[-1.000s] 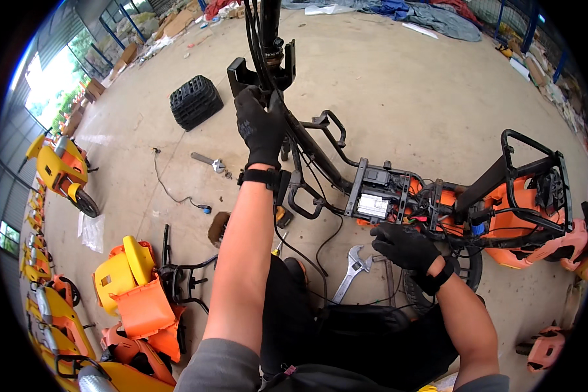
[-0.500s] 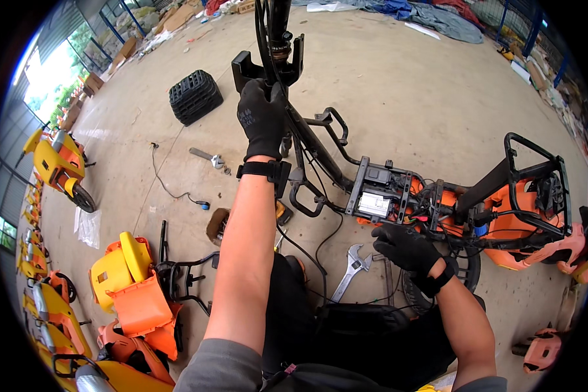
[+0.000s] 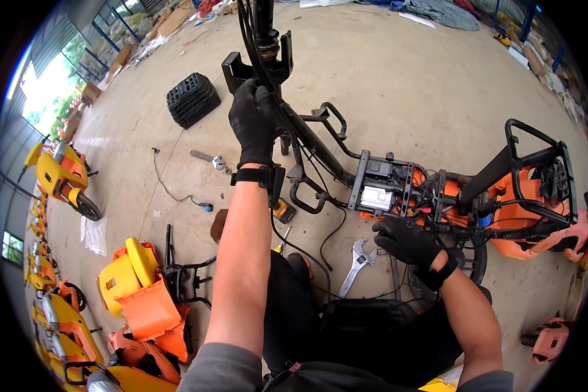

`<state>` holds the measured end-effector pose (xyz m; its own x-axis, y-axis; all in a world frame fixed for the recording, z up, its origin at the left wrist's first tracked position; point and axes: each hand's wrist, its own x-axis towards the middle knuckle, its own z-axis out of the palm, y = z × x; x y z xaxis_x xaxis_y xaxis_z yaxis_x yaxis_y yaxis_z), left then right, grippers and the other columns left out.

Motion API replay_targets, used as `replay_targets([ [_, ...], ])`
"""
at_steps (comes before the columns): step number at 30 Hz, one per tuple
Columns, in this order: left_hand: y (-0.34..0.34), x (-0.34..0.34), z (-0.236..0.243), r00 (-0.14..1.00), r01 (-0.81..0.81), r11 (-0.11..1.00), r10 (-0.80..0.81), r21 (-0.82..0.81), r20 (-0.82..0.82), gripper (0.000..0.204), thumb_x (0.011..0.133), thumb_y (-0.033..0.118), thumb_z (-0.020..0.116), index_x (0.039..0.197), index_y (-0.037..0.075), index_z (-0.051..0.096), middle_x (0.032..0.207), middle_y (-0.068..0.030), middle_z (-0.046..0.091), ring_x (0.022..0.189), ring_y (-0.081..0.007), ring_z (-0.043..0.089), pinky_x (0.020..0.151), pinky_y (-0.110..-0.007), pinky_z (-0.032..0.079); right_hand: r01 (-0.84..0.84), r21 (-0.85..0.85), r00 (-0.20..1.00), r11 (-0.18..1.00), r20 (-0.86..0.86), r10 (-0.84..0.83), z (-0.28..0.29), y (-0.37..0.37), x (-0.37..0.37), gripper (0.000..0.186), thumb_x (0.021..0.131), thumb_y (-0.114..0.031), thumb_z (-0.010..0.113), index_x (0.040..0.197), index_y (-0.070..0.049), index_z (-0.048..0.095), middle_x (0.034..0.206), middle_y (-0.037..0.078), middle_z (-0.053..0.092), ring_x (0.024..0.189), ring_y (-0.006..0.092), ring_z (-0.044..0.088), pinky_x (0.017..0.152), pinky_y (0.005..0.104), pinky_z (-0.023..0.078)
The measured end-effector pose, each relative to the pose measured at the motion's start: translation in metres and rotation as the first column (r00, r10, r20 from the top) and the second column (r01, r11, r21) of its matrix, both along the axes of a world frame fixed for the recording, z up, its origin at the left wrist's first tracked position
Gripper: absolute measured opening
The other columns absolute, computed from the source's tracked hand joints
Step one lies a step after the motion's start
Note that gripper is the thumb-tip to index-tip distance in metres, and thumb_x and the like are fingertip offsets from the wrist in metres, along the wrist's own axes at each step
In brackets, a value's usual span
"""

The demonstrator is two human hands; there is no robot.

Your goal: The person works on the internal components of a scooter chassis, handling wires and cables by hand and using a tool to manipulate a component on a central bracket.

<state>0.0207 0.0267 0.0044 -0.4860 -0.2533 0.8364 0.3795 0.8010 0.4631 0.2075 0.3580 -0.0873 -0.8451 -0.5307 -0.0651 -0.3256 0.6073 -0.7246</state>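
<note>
My left hand [image 3: 251, 121] in a black glove has its fingers closed round the black steering column and cables, just below a black bracket [image 3: 235, 72] on the tilted scooter frame [image 3: 317, 147]. My gloved right hand [image 3: 405, 242], fingers loosely bent and apart, is beside the frame's lower section with its wiring, silver module [image 3: 375, 196] and orange body panels [image 3: 516, 196], above a partly hidden wheel. A large adjustable wrench [image 3: 354, 271] lies below that hand. Another wrench [image 3: 209, 160], a yellow-black power tool [image 3: 283, 210] and a screwdriver lie on the floor near my left forearm.
A black plastic crate [image 3: 193, 101] lies ahead. At left stand a yellow scooter [image 3: 62, 173] and a row of others. Loose yellow and orange panels [image 3: 153, 307] and a loose cable [image 3: 176, 196] are on the floor. Tarps, cardboard and debris line the far edges.
The steering column and my left hand first shifted slightly right, then back to the left between the last earlier frame and now. My right hand stays near the frame's lower section.
</note>
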Motion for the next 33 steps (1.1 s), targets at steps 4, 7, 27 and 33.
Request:
replay_targets([
  [4, 0.005, 0.000, -0.013, 0.996, 0.070, 0.989, -0.076, 0.134, 0.042, 0.026, 0.087, 0.016, 0.074, 0.107, 0.000, 0.067, 0.093, -0.0156, 0.073, 0.087, -0.0282, 0.071, 0.078, -0.037, 0.054, 0.027, 0.006, 0.997, 1.000, 0.068, -0.027, 0.000, 0.000, -0.001, 0.037, 0.090, -0.025, 0.071, 0.118, -0.005, 0.061, 0.098, 0.017, 0.069, 0.093, 0.0325, 0.068, 0.080, 0.0413, 0.053],
  [7, 0.001, -0.005, -0.018, 0.992, 0.033, 0.995, -0.044, 0.090, 0.122, 0.027, 0.085, 0.017, 0.076, 0.105, 0.001, 0.067, 0.092, -0.0152, 0.072, 0.086, -0.0278, 0.071, 0.077, -0.036, 0.054, 0.020, 0.001, 0.996, 1.000, 0.081, -0.020, 0.000, -0.001, -0.001, 0.036, 0.090, -0.025, 0.070, 0.119, -0.005, 0.061, 0.099, 0.017, 0.069, 0.093, 0.0334, 0.069, 0.081, 0.0420, 0.053],
  [27, 0.001, -0.007, -0.017, 0.987, 0.002, 0.994, -0.020, 0.111, 0.161, 0.031, 0.081, 0.019, 0.080, 0.099, 0.001, 0.062, 0.086, -0.0144, 0.070, 0.076, -0.0271, 0.069, 0.070, -0.038, 0.054, -0.037, 0.062, 0.996, 0.997, 0.078, 0.032, -0.006, -0.002, -0.007, 0.038, 0.092, -0.026, 0.068, 0.121, -0.004, 0.058, 0.108, 0.017, 0.070, 0.099, 0.0332, 0.069, 0.083, 0.0423, 0.054],
  [33, 0.006, -0.008, -0.016, 0.997, 0.010, 0.999, -0.006, 0.053, -0.075, 0.034, 0.080, 0.017, 0.080, 0.102, 0.000, 0.060, 0.098, -0.0167, 0.066, 0.087, -0.0331, 0.066, 0.074, -0.043, 0.052, -0.014, 0.040, 0.996, 0.999, 0.087, 0.010, -0.006, -0.001, -0.007, 0.036, 0.092, -0.026, 0.067, 0.120, -0.004, 0.059, 0.099, 0.017, 0.070, 0.091, 0.0307, 0.070, 0.079, 0.0407, 0.054],
])
